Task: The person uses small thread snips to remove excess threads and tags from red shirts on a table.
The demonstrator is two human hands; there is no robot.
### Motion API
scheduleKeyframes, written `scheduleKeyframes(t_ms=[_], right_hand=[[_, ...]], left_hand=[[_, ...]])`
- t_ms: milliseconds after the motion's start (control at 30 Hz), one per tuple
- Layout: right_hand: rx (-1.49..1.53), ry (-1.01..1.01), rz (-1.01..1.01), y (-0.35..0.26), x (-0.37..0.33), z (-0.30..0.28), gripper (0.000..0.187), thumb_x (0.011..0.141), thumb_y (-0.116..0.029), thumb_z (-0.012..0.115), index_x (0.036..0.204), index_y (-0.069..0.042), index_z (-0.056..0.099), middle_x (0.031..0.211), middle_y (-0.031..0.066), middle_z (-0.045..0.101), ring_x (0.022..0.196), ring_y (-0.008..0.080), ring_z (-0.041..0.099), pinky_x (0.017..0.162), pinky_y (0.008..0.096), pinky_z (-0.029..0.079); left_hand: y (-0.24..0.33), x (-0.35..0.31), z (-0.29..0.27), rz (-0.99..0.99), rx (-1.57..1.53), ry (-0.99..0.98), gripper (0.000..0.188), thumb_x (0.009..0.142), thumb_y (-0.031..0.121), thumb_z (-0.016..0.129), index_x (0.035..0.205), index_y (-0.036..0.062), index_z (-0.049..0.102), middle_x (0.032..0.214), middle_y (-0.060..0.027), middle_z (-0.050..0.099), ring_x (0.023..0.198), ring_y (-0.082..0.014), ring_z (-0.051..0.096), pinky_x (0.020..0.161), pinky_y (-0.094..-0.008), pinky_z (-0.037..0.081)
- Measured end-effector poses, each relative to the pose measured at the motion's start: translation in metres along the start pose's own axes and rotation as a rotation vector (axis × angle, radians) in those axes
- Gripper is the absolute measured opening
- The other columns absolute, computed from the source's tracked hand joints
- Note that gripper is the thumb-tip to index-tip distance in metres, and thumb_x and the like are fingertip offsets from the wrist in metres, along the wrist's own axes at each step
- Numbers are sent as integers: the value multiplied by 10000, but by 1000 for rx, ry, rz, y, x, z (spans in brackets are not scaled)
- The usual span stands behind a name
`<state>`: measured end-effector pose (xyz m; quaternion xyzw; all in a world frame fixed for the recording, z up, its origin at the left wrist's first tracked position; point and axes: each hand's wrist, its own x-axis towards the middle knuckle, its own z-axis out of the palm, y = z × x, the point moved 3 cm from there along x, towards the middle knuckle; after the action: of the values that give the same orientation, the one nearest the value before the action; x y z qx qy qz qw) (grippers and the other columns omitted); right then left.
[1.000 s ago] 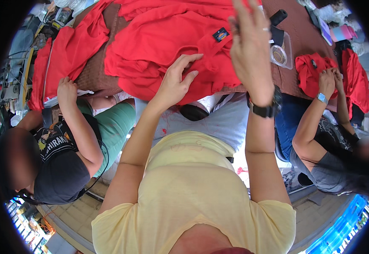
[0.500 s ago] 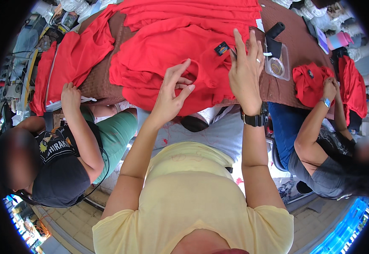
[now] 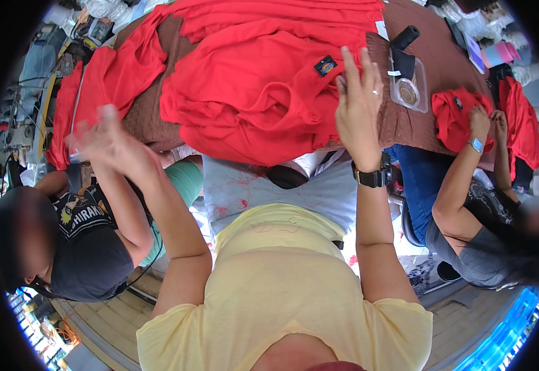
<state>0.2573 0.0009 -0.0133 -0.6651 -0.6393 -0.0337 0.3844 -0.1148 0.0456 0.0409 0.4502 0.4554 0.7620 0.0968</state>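
Observation:
A bunched red garment (image 3: 251, 93) lies before me, a black label (image 3: 325, 65) on its upper right part. My right hand (image 3: 359, 117) is over its right edge, fingers stretched out and a ring on one of them. A small dark spot shows by its index finger, too unclear to name. Off to the left, my left hand (image 3: 111, 145) is smeared by motion, above a co-worker's forearm and near the red garment (image 3: 118, 74) on that side. Its fingers do not show clearly.
The brown-covered table (image 3: 405, 18) also bears a stack of red cloth (image 3: 275, 12), a black thread cone (image 3: 405, 38) and a clear plastic box (image 3: 414, 102). Co-workers sit close on both sides; the right one handles a small red garment (image 3: 458, 120).
My left hand has swung from the red garment's front out to the left. My right hand has hardly moved. The garment's near edge looks lower and flatter where the left hand was.

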Motion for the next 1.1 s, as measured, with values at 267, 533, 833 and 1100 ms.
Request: scheduleKeyframes(t_ms=[267, 533, 833, 1100], right_hand=[[259, 105, -333, -29, 31, -36, 544, 913, -144, 658, 1431, -78, 505, 1540, 194, 395, 1412, 430, 364, 1151, 443, 301], [93, 413, 169, 88, 40, -33, 428, 1071, -172, 447, 1442, 42, 438, 1386, 266, 530, 1302, 372, 511, 1061, 419, 409], [688, -162, 337, 21, -27, 6, 300, 1040, -198, 561, 1298, -44, 568, 935, 37, 678, 635, 34, 484, 574, 199, 389], [957, -237, 405, -26, -26, 31, 367, 872, -89, 756, 1217, -36, 639, 1010, -5, 639, 581, 12, 337, 521, 203, 341]], left_hand=[[-2, -113, 58, -103, 146, -743, 341, 919, 93, 704, 1225, 15, 575, 1226, -121, 596, 1104, -209, 588, 961, -331, 468], [4, -165, 99, -136, 24, -1320, 362, 917, 31, 652, 1263, -2, 550, 1184, -153, 578, 1052, -269, 587, 958, -341, 465], [3, -144, 96, -599, -237, -1094, 610, 895, -115, 588, 1472, 40, 462, 1178, -32, 497, 990, -99, 561, 908, -236, 452], [6, -136, 92, -671, -317, -986, 642, 919, -103, 587, 1516, -9, 370, 1274, -44, 522, 1031, -87, 570, 914, -241, 468]])
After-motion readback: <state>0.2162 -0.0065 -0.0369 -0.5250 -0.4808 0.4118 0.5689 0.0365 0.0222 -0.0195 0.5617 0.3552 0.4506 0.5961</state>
